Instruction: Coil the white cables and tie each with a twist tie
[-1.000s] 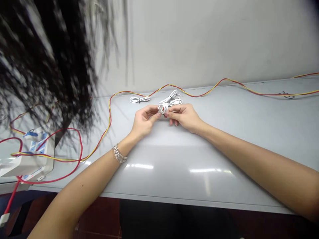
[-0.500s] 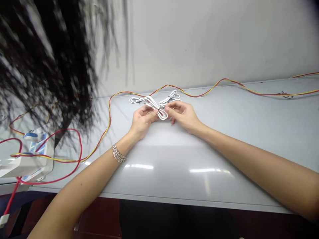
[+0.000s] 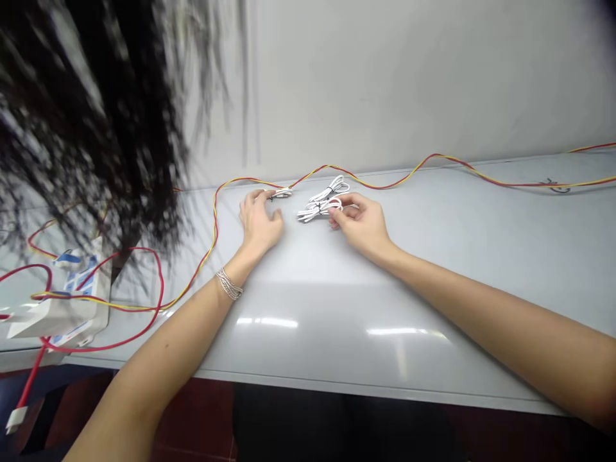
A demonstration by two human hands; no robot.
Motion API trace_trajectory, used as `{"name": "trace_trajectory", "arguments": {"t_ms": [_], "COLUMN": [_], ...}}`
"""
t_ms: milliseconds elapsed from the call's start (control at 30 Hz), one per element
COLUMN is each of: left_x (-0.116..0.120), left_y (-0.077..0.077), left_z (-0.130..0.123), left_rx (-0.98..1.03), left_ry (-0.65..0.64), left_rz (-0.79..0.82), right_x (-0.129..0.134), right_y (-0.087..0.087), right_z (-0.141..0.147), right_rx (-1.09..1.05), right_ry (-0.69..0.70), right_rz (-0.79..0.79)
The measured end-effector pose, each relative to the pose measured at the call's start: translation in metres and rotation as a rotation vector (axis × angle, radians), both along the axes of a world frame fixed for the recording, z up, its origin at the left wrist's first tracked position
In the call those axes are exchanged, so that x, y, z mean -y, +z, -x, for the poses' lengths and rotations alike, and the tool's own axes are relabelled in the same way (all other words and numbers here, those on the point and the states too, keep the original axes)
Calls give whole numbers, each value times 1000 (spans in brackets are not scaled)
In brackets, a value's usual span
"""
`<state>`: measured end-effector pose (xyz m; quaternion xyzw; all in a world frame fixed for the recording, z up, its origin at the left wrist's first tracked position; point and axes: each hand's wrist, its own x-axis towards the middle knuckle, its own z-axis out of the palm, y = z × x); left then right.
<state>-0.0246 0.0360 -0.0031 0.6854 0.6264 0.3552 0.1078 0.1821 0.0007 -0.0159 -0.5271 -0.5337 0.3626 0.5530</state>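
Three bundles of white cable, tied with dark ties, are near the back of the grey table. My right hand (image 3: pixel 362 224) pinches the right end of the front bundle (image 3: pixel 318 209), which lies low at the table top. Just behind it rests another tied bundle (image 3: pixel 332 188). My left hand (image 3: pixel 260 221) is over the left bundle (image 3: pixel 282 193), thumb apart from the fingers; its fingertips reach the bundle's left part and hide some of it. Whether they grip it is not visible.
A twisted red and yellow wire (image 3: pixel 418 165) runs along the table's back edge by the wall. A white power strip (image 3: pixel 99 301) with red cables stands at the left. Dark hair (image 3: pixel 96 115) covers the upper left. A small dark tie (image 3: pixel 553 186) lies far right.
My left hand has let go of the front bundle and moved left to the left bundle. The front bundle has come down beside the rear one, still in my right fingers.
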Motion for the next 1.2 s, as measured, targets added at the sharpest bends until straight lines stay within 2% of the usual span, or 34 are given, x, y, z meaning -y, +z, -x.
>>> {"name": "trace_trajectory", "arguments": {"t_ms": [67,167,300,433,567,767,867,1033,1200], "left_x": [-2,-1,1,2,-1,-5,-5,4,14], "left_y": [1,2,1,-2,-3,-6,-7,-4,-1], "left_z": [0,-2,-3,-2,-1,2,0,-9,-14], "left_rx": [-109,-167,-201,-181,-125,130,286,669,823], "left_ry": [26,55,94,143,110,11,-30,-249,-351], "left_rz": [86,125,124,41,67,-5,-42,-48,7], "right_x": [1,5,7,7,7,8,8,3,2], "right_y": [1,4,6,4,-3,-5,-2,3,8], "right_z": [-1,-2,-2,-1,-2,-3,-2,-4,-4], "right_rx": [119,208,253,418,570,626,630,622,676], "right_ry": [-118,-252,-220,-145,-167,-97,-125,-162,-130], "right_rz": [-39,-109,-108,-98,-119,-94,-79,-72,-33]}}
